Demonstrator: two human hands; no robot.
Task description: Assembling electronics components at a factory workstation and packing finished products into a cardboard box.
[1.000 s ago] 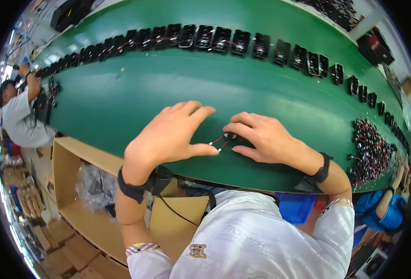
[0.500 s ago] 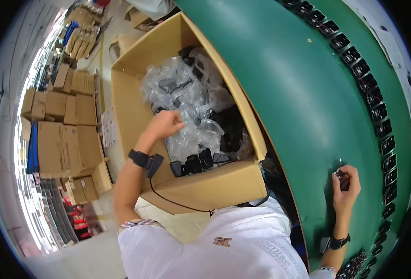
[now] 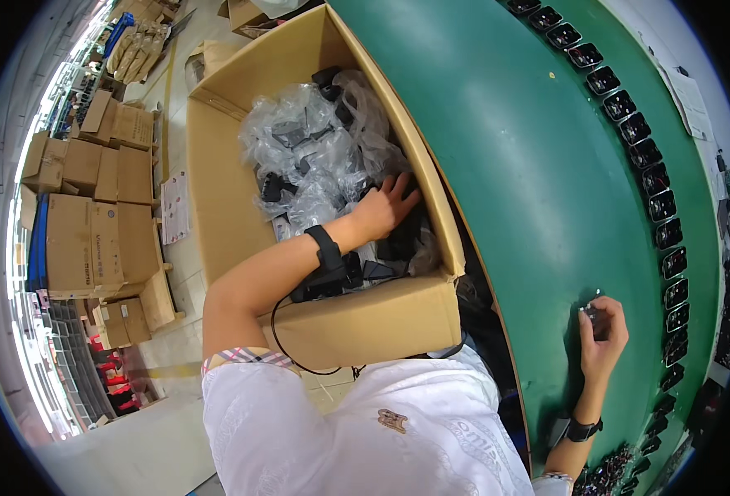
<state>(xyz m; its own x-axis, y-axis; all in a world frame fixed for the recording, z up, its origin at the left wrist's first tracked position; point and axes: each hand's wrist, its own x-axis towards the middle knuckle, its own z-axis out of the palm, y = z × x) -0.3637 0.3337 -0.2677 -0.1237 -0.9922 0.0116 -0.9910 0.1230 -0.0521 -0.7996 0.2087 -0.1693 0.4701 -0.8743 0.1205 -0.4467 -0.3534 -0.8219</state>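
Evidently the step in hand is a search or pick inside the open carton [image 3: 365, 318], judging by the left hand [image 3: 381, 213] sunk among its contents while the right hand [image 3: 603, 337] stays over the green table [image 3: 497, 149], at 4 o'clock from the left. The left fingers are spread, pointing to about 1 o'clock, near the carton's table-side wall; the palm and thumb are hidden, so one cannot tell whether they have hold of anything. Bringing something out would call for those fingers to close on one piece and lift it free of the loose plastic.

The right hand pinches a small component [image 3: 588, 311] between thumb and fingers, at 11 o'clock from its palm, over the table. The component looks dark, with pale, shiny spots; its finer detail is too small to make out, and the fingers cover part of it.

Crumpled clear plastic bags [image 3: 299, 157] fill the carton at 10 o'clock from the left hand, with dark pieces [image 3: 276, 188] showing among them. Black housings [image 3: 646, 155] curve along the table from 12 o'clock round past 2 o'clock of the right hand, and a pile of small parts [image 3: 617, 471] lies at its 6 o'clock.
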